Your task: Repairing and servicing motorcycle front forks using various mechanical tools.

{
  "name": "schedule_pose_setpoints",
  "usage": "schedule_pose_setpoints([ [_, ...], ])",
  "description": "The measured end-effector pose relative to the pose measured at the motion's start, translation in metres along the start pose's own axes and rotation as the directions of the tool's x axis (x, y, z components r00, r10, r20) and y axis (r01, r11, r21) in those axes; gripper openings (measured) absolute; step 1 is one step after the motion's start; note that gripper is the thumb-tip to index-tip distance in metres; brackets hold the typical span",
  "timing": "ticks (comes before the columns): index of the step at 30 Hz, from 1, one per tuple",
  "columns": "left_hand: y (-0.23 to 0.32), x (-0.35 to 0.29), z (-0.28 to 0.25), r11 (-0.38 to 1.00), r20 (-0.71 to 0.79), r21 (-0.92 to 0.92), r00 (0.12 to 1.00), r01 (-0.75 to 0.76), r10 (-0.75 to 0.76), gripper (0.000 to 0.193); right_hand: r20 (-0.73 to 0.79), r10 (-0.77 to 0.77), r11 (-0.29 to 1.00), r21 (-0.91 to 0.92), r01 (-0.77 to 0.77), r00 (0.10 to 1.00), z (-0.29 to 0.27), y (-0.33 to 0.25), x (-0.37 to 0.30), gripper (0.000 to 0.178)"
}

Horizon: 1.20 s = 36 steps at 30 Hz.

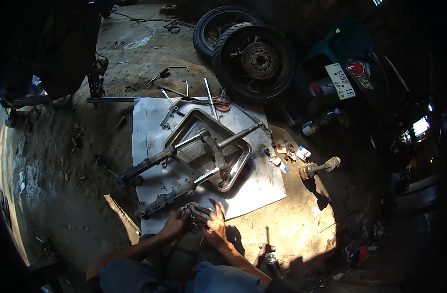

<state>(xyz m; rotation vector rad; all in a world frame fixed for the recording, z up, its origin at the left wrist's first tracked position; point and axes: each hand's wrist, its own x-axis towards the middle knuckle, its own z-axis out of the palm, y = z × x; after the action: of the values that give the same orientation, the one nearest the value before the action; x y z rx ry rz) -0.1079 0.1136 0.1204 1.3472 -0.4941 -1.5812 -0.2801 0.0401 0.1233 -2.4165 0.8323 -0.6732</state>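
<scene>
My left hand (182,220) and my right hand (214,224) meet just in front of my knees, at the near edge of a white sheet (150,117). Between them is a small crumpled grey cloth (195,209), gripped by both, with some right fingers stretched out past it. The hands hide part of the cloth. Just beyond lies a motorcycle front fork (172,193), its two legs pointing left toward me and its steering stem to the right. The fork rests across a rectangular metal tray (239,177) on the sheet.
T-handle wrenches (167,110) and red-handled pliers (222,103) lie beyond the tray. Two wheels (277,58) are stacked farther back. Right of the sheet are small parts (284,151) and a plastic bottle (320,123). A can (272,266) stands near my right forearm.
</scene>
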Motion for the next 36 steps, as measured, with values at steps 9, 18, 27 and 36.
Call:
schedule_pose_setpoints([
  [9, -0.033, 0.002, -0.080, 0.598, 0.060, 0.801, 0.996, -0.009, -0.064, 0.048, 0.056, 0.627, 0.749, -0.317, -0.582, 0.777, -0.042, 0.107, -0.046, 0.093],
  [18, -0.075, -0.001, -0.136, 0.758, 0.034, 0.647, 0.990, 0.083, -0.137, 0.049, 0.156, 0.770, 0.604, -0.489, -0.629, 0.619, -0.028, 0.122, -0.056, 0.113],
  [27, 0.090, -0.121, -0.163, 0.639, 0.025, 0.751, 0.960, 0.166, -0.279, 0.050, 0.450, 0.881, -0.055, 0.400, -0.915, 0.143, -0.183, 0.130, 0.060, 0.041],
  [36, 0.240, -0.258, -0.057, -0.007, -0.321, 0.942, 0.906, 0.336, 0.276, 0.031, 0.376, 0.810, 0.271, 0.441, -0.855, 0.451, -0.331, -0.169, 0.116, 0.038],
])
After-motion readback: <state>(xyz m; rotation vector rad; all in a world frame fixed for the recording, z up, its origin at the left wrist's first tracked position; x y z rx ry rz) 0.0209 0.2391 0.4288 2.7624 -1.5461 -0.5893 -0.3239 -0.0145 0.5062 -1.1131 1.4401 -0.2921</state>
